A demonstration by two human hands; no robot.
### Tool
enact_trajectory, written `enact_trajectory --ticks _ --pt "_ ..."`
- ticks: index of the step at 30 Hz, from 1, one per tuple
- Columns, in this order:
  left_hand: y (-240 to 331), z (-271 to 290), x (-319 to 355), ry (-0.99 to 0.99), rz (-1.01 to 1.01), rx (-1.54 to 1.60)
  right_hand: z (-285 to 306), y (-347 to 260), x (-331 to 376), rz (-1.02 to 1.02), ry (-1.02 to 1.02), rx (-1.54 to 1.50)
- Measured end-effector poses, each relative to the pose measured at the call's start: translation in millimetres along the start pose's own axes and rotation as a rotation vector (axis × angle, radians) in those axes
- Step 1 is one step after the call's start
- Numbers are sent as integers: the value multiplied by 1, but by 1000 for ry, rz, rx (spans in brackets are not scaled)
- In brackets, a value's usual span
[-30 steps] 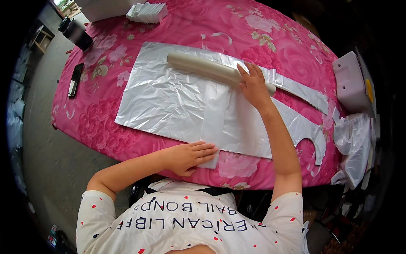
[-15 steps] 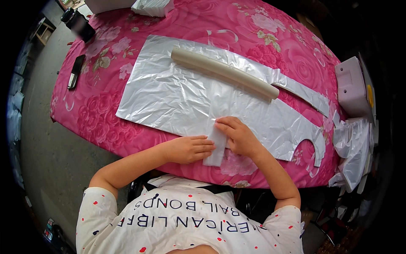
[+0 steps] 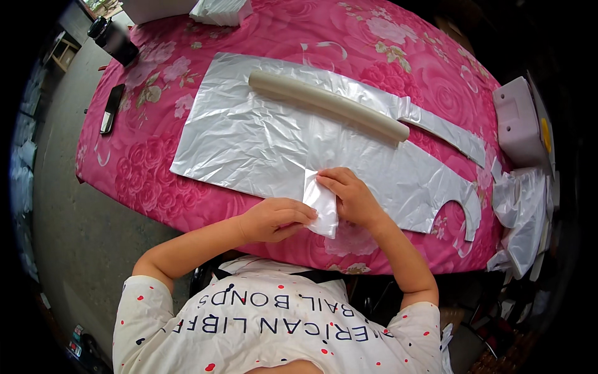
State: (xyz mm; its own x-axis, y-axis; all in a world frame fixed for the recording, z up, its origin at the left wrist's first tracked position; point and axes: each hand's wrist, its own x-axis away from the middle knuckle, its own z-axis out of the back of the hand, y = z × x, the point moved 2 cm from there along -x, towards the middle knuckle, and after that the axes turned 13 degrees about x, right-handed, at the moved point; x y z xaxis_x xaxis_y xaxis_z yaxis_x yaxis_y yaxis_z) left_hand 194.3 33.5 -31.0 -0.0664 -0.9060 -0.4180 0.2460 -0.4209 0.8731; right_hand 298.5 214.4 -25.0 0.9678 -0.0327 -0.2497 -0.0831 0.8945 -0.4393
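A silvery-white plastic sheet (image 3: 237,137) lies spread on the table, with strap-like ends and a curved cut-out at its right. Near its front edge is a small folded piece of thin white plastic (image 3: 321,209). My left hand (image 3: 278,219) pinches the left side of this piece near its lower end. My right hand (image 3: 351,194) grips its upper part from the right, thumb and fingers together. A beige roll or tube (image 3: 330,106) rests slantwise on the sheet, beyond both hands.
A pink floral cloth (image 3: 149,177) covers the table. A dark phone-like object (image 3: 112,109) and a black bottle (image 3: 115,40) are at the left. Folded white plastic (image 3: 221,11) lies at the back. A pale box (image 3: 520,121) and crumpled clear bags (image 3: 523,215) stand at the right edge.
The small plastic piece, lying flatter before, is now lifted and turned with its lower end moved to the right. My left fingers have gone from lying flat to pinching it.
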Motion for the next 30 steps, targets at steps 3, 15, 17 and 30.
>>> enact_trajectory --ticks 3,15,17,30 --pt "6 15 -19 -117 23 -219 -6 0 1 -23 58 16" --pt "-30 16 -29 182 283 -397 -3 8 2 -203 149 11" --pt "-23 20 -41 276 538 -339 -4 16 -3 -359 142 -139" --pt "-45 -4 -39 42 410 -768 7 15 -36 -808 -175 6"
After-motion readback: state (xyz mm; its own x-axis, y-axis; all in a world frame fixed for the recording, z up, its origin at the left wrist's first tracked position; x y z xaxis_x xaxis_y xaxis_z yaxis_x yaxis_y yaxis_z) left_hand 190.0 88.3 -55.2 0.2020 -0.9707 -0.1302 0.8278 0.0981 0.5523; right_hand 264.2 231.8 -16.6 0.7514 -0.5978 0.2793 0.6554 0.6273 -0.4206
